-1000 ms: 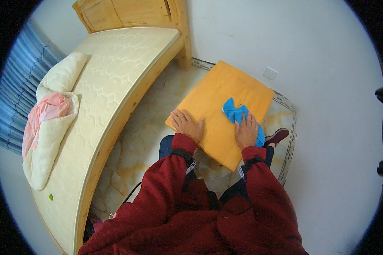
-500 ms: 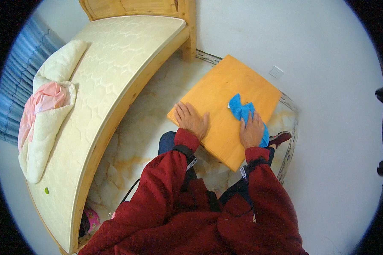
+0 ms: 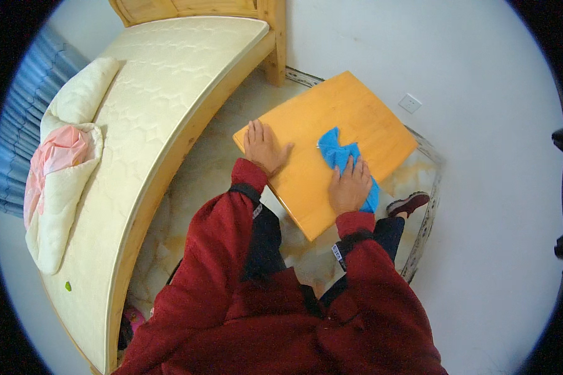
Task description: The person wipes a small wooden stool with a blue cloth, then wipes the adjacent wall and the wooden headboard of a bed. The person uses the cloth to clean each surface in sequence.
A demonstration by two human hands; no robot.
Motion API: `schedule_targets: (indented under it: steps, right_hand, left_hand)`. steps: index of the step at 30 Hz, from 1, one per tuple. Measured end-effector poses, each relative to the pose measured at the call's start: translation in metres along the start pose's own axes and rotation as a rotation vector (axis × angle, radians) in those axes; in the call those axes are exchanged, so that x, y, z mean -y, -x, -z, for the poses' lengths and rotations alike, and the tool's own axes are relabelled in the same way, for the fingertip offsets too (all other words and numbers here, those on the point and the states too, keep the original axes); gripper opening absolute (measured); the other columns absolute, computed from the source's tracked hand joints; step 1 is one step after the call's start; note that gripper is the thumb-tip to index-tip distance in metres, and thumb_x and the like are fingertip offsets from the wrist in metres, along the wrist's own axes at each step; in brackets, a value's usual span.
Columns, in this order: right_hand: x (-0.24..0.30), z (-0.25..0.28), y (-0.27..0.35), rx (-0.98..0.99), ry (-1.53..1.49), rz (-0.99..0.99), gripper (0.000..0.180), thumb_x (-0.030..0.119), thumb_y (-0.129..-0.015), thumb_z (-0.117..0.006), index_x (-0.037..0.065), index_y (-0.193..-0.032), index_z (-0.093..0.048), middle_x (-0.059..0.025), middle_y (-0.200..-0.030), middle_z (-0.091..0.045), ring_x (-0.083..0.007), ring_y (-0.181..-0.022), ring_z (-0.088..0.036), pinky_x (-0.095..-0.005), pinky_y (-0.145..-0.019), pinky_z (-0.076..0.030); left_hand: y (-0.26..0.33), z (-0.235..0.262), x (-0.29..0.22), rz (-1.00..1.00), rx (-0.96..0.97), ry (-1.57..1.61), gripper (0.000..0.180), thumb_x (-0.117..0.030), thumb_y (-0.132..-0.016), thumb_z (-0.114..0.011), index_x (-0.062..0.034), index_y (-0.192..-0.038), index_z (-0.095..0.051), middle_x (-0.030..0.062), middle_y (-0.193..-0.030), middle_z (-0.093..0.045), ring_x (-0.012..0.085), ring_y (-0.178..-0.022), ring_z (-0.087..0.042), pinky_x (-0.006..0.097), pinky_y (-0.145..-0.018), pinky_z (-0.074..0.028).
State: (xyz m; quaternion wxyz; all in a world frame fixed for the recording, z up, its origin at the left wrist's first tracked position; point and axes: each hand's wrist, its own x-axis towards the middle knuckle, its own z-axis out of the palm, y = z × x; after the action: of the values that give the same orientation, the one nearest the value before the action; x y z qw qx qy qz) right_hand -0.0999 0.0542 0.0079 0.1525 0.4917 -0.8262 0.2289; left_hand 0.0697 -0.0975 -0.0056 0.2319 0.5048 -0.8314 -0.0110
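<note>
A small wooden table (image 3: 363, 112) with an orange-brown top stands against the white wall. My left hand (image 3: 263, 147) lies flat on its near left corner, fingers spread. My right hand (image 3: 350, 186) presses down on a blue cloth (image 3: 339, 151) spread on the tabletop, near the front right edge. Part of the cloth sticks out ahead of my fingers and part shows under my palm. Both arms wear dark red sleeves.
A wooden bed (image 3: 169, 100) with a bare cream mattress runs along the left, with a folded cream and pink quilt (image 3: 59, 169) on it. Blue curtains (image 3: 19, 131) hang at far left. My dark red shoe (image 3: 408, 204) shows by the table. A wall socket (image 3: 410, 103) sits behind the table.
My right hand has slid with the blue cloth across the tabletop, slightly towards the near edge. My left hand has stayed flat on the corner. The view has shifted a little.
</note>
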Motion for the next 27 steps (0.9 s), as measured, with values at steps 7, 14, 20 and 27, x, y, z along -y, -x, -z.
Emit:
schedule_targets:
  steps: [7, 14, 20, 27]
  right_hand:
    - [0.024, -0.012, -0.013, 0.022, -0.004, -0.025, 0.048, 0.029, -0.087, -0.057, -0.004, -0.122, -0.054, -0.023, -0.131, -0.048, -0.0376, -0.122, -0.042, -0.05, -0.102, -0.032]
    - [0.026, -0.013, -0.014, -0.023, 0.043, -0.027, 0.047, 0.031, -0.087, -0.057, -0.001, -0.122, -0.056, -0.0186, -0.13, -0.051, -0.0336, -0.121, -0.044, -0.0486, -0.098, -0.033]
    - [0.025, -0.016, -0.013, -0.048, 0.011, -0.025, 0.046, 0.029, -0.086, -0.059, -0.003, -0.119, -0.056, -0.0202, -0.129, -0.05, -0.0348, -0.12, -0.043, -0.0492, -0.099, -0.033]
    - [0.024, -0.018, -0.013, -0.046, 0.061, -0.005, 0.047, 0.031, -0.087, -0.057, 0.0, -0.121, -0.056, -0.0175, -0.129, -0.051, -0.0326, -0.12, -0.044, -0.0475, -0.097, -0.034]
  left_hand:
    - [-0.038, -0.01, 0.026, -0.118, 0.025, 0.068, 0.085, -0.058, -0.083, -0.054, 0.0101, -0.131, -0.04, 0.0348, -0.142, -0.028, 0.0463, -0.136, -0.02, 0.051, -0.111, -0.017]
    - [0.015, -0.003, -0.02, 0.358, -0.025, 0.056, 0.086, -0.054, -0.084, -0.054, 0.0105, -0.136, -0.03, 0.0411, -0.142, -0.016, 0.0573, -0.133, -0.013, 0.058, -0.109, -0.016]
    - [0.049, -0.009, -0.047, 0.764, -0.076, 0.659, 0.095, -0.048, -0.082, -0.062, 0.0143, -0.136, -0.014, 0.0434, -0.129, -0.033, 0.0533, -0.12, -0.038, 0.051, -0.103, -0.033]
    - [0.044, -0.009, -0.046, 0.836, -0.038, 0.606, 0.078, -0.048, -0.083, -0.062, 0.0083, -0.123, -0.024, 0.0395, -0.115, -0.045, 0.0502, -0.1, -0.054, 0.051, -0.086, -0.046]
